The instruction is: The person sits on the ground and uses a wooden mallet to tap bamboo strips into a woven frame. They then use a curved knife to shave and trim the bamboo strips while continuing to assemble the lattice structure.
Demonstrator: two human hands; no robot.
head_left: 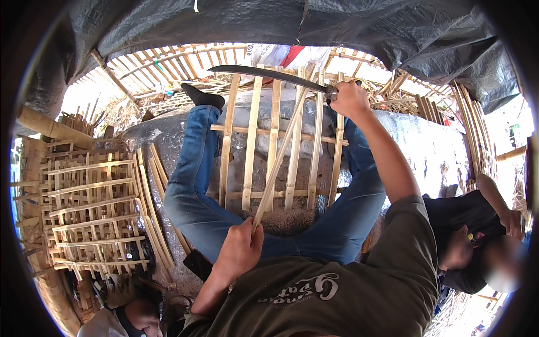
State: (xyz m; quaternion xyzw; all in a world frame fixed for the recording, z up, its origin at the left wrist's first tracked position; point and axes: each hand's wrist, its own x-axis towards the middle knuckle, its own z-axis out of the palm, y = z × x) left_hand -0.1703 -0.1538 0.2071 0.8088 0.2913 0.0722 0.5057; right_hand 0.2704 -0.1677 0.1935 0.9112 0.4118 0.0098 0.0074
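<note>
My left hand (241, 247) is closed round the lower end of a long bamboo slat (276, 165), which slants up and away to the right. My right hand (349, 100), raised on the far right, grips the handle of a machete (269, 73). Its long dark blade points left, crossing over the far ends of several slats. Between my spread legs lies a bamboo frame (247, 143) of upright slats on two crosspieces. The held slat passes above this frame. Whether the blade touches the slat near its far end, I cannot tell.
Finished-looking bamboo racks (92, 210) are stacked at the left, with loose slats (151, 208) beside them. Two people (474, 241) sit at the right and another person (126, 320) at the lower left. A dark tarp (252, 25) hangs overhead; more bamboo strips (469, 129) stand far right.
</note>
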